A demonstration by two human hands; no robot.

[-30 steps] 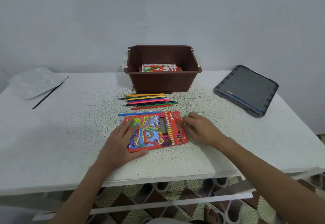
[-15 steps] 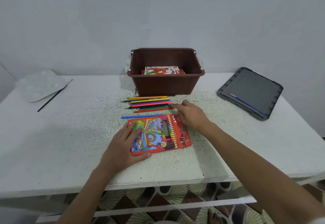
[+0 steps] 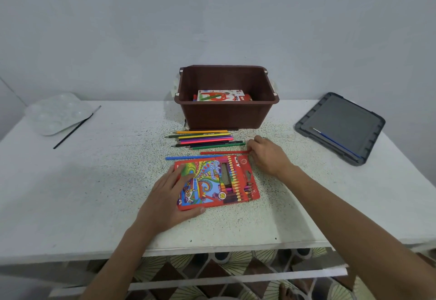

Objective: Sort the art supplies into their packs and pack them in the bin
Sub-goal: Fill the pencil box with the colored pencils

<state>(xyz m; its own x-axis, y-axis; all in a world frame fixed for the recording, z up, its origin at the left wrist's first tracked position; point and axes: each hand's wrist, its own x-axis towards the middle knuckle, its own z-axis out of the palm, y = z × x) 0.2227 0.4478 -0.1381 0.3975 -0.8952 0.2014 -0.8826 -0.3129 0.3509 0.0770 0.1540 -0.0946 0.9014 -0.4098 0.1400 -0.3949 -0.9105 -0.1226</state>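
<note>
Pencil pack (image 3: pixel 213 183) — "Color Pencil", "18" — red pencil (image 3: pixel 224 152) near it

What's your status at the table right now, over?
Left hand flat on red cardboard colour-pencil pack. Right hand pinching thin red pencil by end. Loose coloured pencils lie in front of brown plastic bin. Nothing blocking.

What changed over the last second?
Right hand left the pencil pack, moved toward the bin to the red pencil, pinched its right end and slid it rightward. Left hand still presses the pack flat; blue pencil and pencil row unmoved.
</note>
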